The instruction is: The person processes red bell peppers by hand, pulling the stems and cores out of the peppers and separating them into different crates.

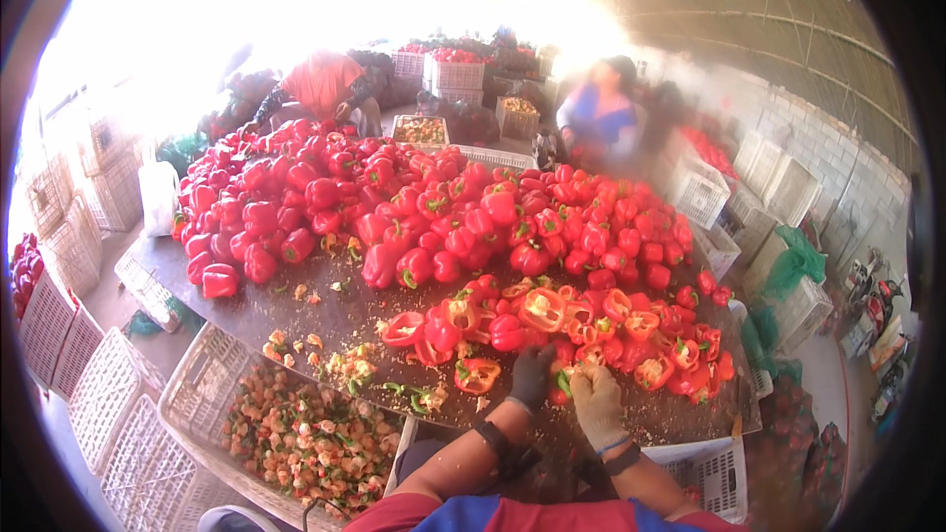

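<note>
A red bell pepper (558, 393) with a green stem sits between my two gloved hands, low over the front of the dark table (251, 318). My left hand (531, 378), in a dark grey glove, grips its left side. The beige-gloved right hand (597, 400) is curled against it by the green stem; its fingertips are partly hidden. Just beyond my hands lies a heap of cut-open red peppers (543, 309), pale seeds and flesh showing. A halved pepper (477, 375) rests left of my left hand. Pulled-out cores (347, 366) and loose seeds lie farther left.
Whole red bell peppers (443, 229) are piled across the table's far side. A plastic crate (196, 399) of cores stands at front left, another crate (713, 469) at front right. Two people (321, 85) (602, 111) are across the table. Stacked crates (111, 399) stand left.
</note>
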Demonstrator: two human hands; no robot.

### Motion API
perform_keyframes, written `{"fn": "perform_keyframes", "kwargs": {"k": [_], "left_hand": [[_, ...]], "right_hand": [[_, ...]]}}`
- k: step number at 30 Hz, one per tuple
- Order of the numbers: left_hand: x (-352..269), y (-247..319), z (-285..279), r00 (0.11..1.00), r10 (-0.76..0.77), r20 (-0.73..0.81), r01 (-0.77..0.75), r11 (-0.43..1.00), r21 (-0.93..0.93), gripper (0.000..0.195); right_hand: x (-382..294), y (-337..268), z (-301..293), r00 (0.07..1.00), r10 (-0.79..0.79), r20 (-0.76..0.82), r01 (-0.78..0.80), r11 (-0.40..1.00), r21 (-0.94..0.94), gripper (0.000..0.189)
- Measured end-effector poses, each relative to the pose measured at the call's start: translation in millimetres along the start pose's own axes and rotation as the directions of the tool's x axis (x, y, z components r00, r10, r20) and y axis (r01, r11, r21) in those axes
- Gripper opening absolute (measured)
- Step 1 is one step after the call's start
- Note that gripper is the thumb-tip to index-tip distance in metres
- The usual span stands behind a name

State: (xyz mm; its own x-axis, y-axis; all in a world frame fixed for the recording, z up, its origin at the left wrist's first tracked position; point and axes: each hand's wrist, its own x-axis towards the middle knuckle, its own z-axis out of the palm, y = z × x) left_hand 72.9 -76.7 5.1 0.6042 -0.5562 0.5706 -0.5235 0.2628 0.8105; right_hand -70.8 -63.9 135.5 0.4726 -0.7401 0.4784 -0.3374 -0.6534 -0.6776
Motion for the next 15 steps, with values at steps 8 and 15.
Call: {"fn": "perform_keyframes", "kwargs": {"k": [8,15], "left_hand": [[19,54,-23,0.775,-0.606,0.176,0.627,0.705,-0.332,0.042],[10,72,-23,0.796,-0.596,0.105,0.602,0.761,-0.241,0.044]], "right_hand": [[5,-7,-7,0.976,0.073,0.204,-0.114,0.974,0.197,0.032],[-1,-2,5,0.977,-0.072,0.199,0.068,0.997,0.03,0.028]]}}
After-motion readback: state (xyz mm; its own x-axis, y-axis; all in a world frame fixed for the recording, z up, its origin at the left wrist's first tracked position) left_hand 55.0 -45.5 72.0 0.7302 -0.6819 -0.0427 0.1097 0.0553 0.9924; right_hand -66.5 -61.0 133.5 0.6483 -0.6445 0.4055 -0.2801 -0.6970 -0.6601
